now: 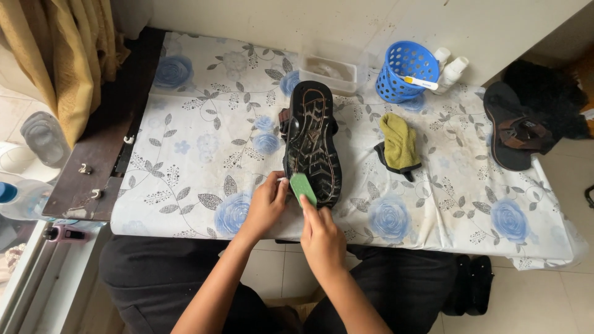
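The right hand (pixel 322 238) has a closed grip on a green brush (pixel 303 188) against the sandal (pixel 312 143) sole; the left hand (pixel 266 204), fingers curled, holds the sandal's heel edge.

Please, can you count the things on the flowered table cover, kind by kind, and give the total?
Sandals: 2, one sole-up, one at the right edge
Green brush: 1
Cloth: 1
Blue basket: 1
Clear tub: 1
White bottles: 2
Total: 8
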